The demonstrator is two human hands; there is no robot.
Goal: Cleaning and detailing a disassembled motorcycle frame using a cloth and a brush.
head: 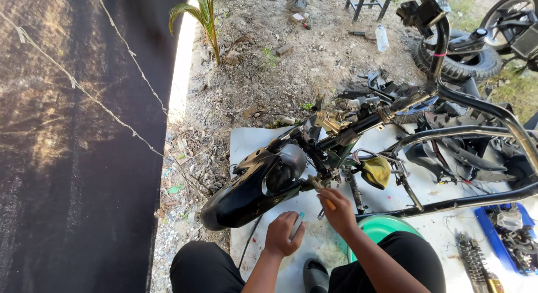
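black fender (252, 189) lies beside the right hand (338, 210) pinching an orange-handled tool (329, 203), left hand (284, 232) gripping a light-blue object (297, 224).

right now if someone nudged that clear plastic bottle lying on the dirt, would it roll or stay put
The clear bottle lies on its side, so it would probably roll, though the rough, stony dirt should stop it soon. It looks thin and likely light. Whether it holds liquid is too small to tell.

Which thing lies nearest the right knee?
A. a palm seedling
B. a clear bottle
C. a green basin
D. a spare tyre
C: the green basin shows right beside the right knee, just under the right hand, while the bottle, tyre and palm seedling all lie far off on the dirt beyond the frame.
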